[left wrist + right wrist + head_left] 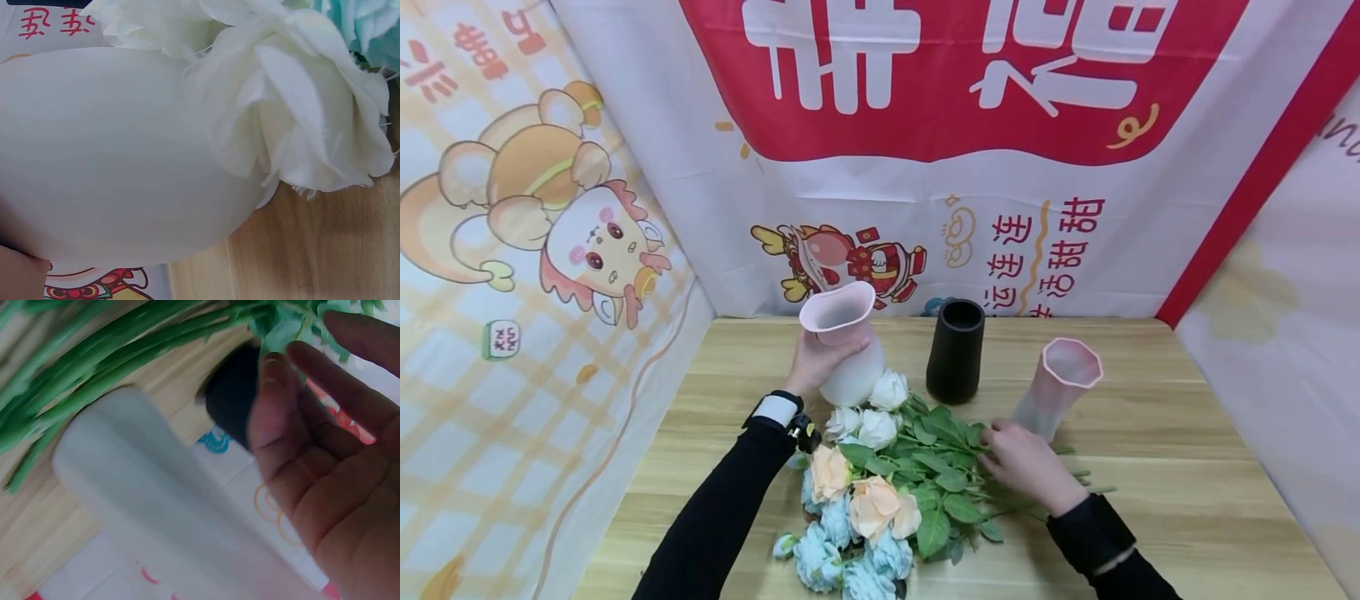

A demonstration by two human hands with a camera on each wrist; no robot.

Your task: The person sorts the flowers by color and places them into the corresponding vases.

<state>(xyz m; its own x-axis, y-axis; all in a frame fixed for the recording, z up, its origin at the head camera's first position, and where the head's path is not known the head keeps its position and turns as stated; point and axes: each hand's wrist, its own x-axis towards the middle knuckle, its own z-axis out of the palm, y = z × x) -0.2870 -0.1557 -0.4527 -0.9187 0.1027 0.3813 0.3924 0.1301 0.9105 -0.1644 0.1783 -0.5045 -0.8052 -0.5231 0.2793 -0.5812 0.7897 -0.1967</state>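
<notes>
A wooden table (1187,467) stands walled by printed banners (925,83). Centre frame, the left hand (820,360) grips a smooth, bulbous pink vase (844,333). The right hand (1026,462), fingers loosely straight, rests on the leafy stems of fabric roses (880,475) lying lower centre. Picking a stem looks underway; next calls for a pinch. 2 more vases: black cylinder (956,350), faceted pink (1060,383).

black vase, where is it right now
In the head view the black vase stands upright at the back middle of the table, between the pink vase gripped by the left hand and the faceted pink vase.
</notes>
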